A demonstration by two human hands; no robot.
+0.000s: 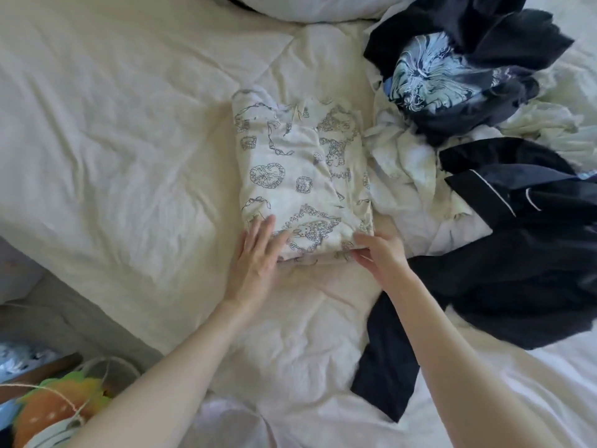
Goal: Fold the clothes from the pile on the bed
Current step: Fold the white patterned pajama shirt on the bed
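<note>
- The printed garment (pixel 303 176) lay half-folded mid-bed, just left of the pile (pixel 484 140).
- Left hand (pixel 258 253) pressed flat, fingers spread, on its near edge.
- Right hand (pixel 378 257) pinched the near-right corner.
- Best to lift both corners evenly, folding away.

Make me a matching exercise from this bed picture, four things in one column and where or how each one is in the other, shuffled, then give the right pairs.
Things:
1. left hand
2. right hand
3. printed garment
4. dark shirt with pale blue graphic

States:
A. crumpled in the pile
B. pinches the garment's near right corner
C. rests flat on the garment's near left edge
D. folded, mid-bed

Pairs: 1-C, 2-B, 3-D, 4-A
</note>
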